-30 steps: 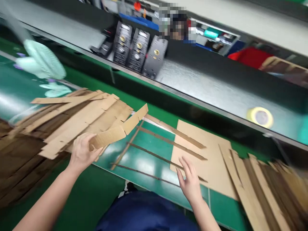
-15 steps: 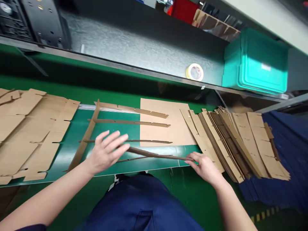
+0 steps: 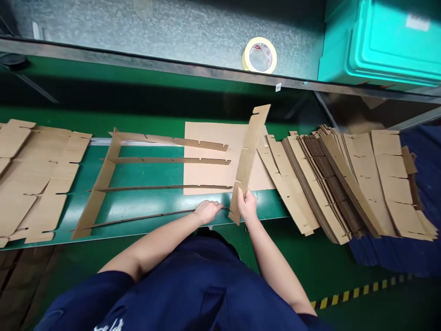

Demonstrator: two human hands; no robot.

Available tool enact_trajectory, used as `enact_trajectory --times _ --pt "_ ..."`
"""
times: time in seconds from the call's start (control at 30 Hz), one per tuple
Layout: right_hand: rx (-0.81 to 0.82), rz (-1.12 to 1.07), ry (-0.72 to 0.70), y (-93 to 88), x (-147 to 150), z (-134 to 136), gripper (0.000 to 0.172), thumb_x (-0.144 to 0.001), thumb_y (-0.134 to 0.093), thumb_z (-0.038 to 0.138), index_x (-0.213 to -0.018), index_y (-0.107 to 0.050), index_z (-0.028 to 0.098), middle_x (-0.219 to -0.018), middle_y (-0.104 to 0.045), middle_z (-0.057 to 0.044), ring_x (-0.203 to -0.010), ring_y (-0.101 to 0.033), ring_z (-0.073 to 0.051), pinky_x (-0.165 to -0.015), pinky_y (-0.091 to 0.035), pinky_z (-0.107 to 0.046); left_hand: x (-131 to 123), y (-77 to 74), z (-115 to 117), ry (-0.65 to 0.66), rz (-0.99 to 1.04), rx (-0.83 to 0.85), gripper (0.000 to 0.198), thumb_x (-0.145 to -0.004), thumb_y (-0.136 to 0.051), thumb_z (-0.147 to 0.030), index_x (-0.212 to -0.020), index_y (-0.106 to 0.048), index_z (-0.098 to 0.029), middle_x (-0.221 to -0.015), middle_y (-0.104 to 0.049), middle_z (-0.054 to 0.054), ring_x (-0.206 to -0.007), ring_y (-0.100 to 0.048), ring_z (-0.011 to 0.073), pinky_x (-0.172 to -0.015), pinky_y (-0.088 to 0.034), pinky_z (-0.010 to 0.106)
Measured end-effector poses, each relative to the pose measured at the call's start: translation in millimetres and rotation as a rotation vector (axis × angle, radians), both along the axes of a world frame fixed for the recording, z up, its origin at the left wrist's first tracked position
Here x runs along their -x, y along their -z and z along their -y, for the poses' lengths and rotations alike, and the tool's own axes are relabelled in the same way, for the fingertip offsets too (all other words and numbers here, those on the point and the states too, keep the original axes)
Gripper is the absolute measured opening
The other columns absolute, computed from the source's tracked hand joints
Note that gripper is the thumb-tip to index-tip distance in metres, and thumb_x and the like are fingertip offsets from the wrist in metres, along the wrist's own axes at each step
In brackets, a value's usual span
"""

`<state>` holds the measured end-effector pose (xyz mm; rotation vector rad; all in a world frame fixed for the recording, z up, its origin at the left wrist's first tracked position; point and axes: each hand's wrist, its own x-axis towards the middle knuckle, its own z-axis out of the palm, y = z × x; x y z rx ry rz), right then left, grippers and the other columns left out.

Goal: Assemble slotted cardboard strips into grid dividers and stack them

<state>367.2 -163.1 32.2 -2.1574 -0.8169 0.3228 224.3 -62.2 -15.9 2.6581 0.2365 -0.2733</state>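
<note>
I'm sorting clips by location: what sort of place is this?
Likely a factory or workshop: slotted cardboard strips in piles, tape on the metal shelf, and yellow-and-black floor marking.

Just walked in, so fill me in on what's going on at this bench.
A person's right hand holds up a slotted cardboard strip. Their left hand is on the nearest strip of four, near its right end; its exact grip is hard to see. All four meet one crosspiece on the left. More slotted cardboard lies to the left and right.
</note>
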Motion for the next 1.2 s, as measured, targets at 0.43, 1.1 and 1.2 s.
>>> enact_trajectory --times 0.43,1.1,1.2 --pt "0.313 0.243 -0.046 28.6 16 -40 0.034 -0.093 -0.031 0.035 -0.087 -0.057 0.015 -0.079 -0.064 -0.009 -0.07 -0.059 -0.02 -0.065 -0.04 -0.03 4 2.5 0 0.023 0.022 0.009 0.036 -0.085 -0.044 -0.01 -0.115 -0.058 -0.021 -0.095 -0.067 0.007 -0.087 -0.065 0.021 -0.075 -0.052 0.034" --pt "0.473 0.299 0.003 41.5 17 -42 0.042 -0.094 -0.027 0.038 -0.096 -0.06 0.011 -0.086 -0.065 -0.013 -0.069 -0.058 -0.02 -0.061 -0.038 -0.029 1 0.6 0 0.073 -0.003 0.026 0.028 -0.089 -0.043 -0.013 -0.111 -0.059 -0.02 -0.096 -0.065 0.009 -0.089 -0.063 0.0215 -0.074 -0.049 0.035" --pt "0.455 0.29 0.005 43.2 17 -40 0.044 -0.094 -0.029 0.038 -0.112 -0.057 0.01 -0.095 -0.065 -0.014 -0.073 -0.059 -0.021 -0.063 -0.039 -0.029 3 -2.7 0 0.055 0.055 0.053 0.024 -0.093 -0.043 -0.027 -0.108 -0.061 -0.021 -0.1 -0.065 0.008 -0.096 -0.06 0.0216 -0.079 -0.048 0.036"
